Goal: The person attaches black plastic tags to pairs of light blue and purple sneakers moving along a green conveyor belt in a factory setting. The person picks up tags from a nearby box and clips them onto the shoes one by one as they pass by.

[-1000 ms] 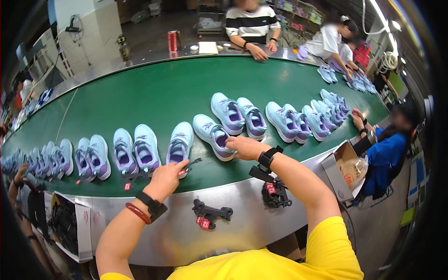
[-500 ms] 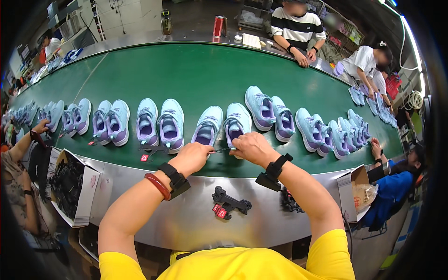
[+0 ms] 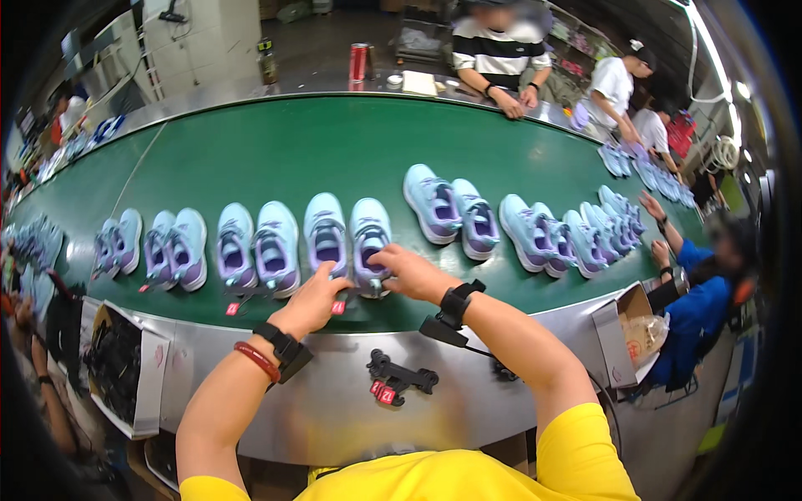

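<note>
A pair of light blue and lilac sneakers stands in front of me, toes pointing away. My left hand (image 3: 313, 301) is closed at the heel of the left sneaker (image 3: 325, 227), and a red tag (image 3: 337, 307) shows beside its fingers. At the right sneaker (image 3: 369, 224), my right hand (image 3: 415, 275) pinches the heel, fingertips reaching the collar. Whatever links the heels is mostly hidden by my hands. Nearer me, black plastic shoe hangers (image 3: 407, 377) with red tags lie on the metal ledge (image 3: 334, 417).
More sneaker pairs (image 3: 278, 242) line the green belt (image 3: 276, 142) on both sides. A box of black hangers (image 3: 117, 367) stands left, another box (image 3: 614, 346) right. Co-workers sit nearby; one in a striped shirt (image 3: 501, 54) rests both hands on the far edge.
The view has shifted. My hands have moved from a thin black piece stretched behind the heels onto the heels themselves. The two sneakers now stand more parallel, and a red tag shows by my left hand.
</note>
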Demonstrator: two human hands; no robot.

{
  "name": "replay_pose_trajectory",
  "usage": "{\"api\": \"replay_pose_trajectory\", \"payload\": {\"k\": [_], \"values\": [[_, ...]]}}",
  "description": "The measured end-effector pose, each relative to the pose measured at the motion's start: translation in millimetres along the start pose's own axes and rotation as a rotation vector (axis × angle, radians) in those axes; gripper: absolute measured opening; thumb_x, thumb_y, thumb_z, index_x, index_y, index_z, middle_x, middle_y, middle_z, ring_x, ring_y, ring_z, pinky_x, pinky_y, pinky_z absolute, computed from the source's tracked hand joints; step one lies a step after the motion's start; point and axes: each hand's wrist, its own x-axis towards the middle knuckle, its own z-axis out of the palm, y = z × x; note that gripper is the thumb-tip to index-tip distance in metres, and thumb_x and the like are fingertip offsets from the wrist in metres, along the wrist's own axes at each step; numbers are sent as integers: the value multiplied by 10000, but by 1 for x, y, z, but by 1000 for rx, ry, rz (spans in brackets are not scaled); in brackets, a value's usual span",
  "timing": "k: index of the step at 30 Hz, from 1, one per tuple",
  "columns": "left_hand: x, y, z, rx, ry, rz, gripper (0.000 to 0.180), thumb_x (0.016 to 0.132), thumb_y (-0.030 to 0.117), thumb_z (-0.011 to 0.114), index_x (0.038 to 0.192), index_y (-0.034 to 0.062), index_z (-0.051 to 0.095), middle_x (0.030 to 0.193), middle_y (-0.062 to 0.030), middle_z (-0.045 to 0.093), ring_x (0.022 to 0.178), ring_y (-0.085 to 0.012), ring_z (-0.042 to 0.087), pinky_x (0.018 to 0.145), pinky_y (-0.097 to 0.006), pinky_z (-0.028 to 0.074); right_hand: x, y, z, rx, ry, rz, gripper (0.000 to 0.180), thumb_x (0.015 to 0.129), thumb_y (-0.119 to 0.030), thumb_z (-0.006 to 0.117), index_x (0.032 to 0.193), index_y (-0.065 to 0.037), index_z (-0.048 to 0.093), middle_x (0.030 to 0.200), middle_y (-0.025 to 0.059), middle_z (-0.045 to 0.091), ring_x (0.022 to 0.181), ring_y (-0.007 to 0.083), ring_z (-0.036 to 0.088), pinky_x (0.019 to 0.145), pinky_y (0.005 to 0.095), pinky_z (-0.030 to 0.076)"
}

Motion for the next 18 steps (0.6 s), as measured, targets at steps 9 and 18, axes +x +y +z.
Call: {"api": "replay_pose_trajectory", "payload": {"k": [9,18], "values": [[11,11,-11,243,-107,-45,324,772,-32,528,1055,100,615,1049,-210,453,871,-422,576,756,-490,474,-21,67,-60,-596,365,594,454,749,-268,650,1177,-168,537,1033,201,558,1007,357,532,809,489,403],[15,15,-16,343,-189,-89,344,698,-81,590,998,86,605,1014,-208,446,838,-425,582,721,-490,480,-11,94,-28,-553,582,535,179,715,-158,670,879,-86,664,1172,236,445,914,385,570,740,479,501]]}}
